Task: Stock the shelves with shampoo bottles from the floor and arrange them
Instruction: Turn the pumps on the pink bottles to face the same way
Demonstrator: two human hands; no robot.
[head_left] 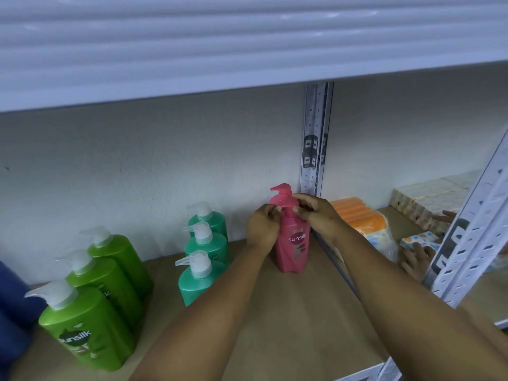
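A pink Sunsilk pump bottle [293, 243] stands upright on the wooden shelf [288, 312], near the back wall beside the metal upright. My left hand [262, 225] grips its left shoulder and my right hand [313, 213] holds its neck from the right, just under the pump head. Left of it three teal pump bottles [202, 273] stand in a row running front to back. Further left three lime-green Sunsilk bottles [90, 306] form another such row.
The shelf above [247, 45] hangs low overhead. A perforated metal post [472, 235] stands at the right. Beyond it lie orange-topped packs [365, 218], patterned boxes [428, 199] and another person's hand [415, 259]. Blue fabric [11, 306] sits at the far left.
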